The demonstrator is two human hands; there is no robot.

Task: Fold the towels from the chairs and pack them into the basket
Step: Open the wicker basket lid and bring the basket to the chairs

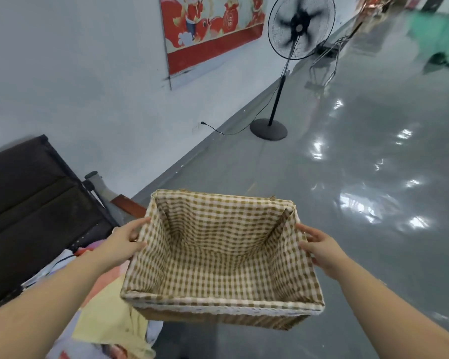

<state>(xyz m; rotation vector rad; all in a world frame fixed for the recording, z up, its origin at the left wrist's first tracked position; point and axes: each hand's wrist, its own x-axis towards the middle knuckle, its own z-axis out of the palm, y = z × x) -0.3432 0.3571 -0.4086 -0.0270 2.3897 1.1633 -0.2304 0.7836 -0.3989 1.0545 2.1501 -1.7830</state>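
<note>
head view, one basket [219, 305], two hands, left grip [122, 243] and right grip [322, 251] clasping its sides

The basket [218, 305] gapes open on top, its checked lining bare inside. Both short sides are taken by the left hand [119, 244] and right hand [322, 248]. Towels [106, 317] crowd its left; grey floor [373, 177] lies open to the right.
</note>
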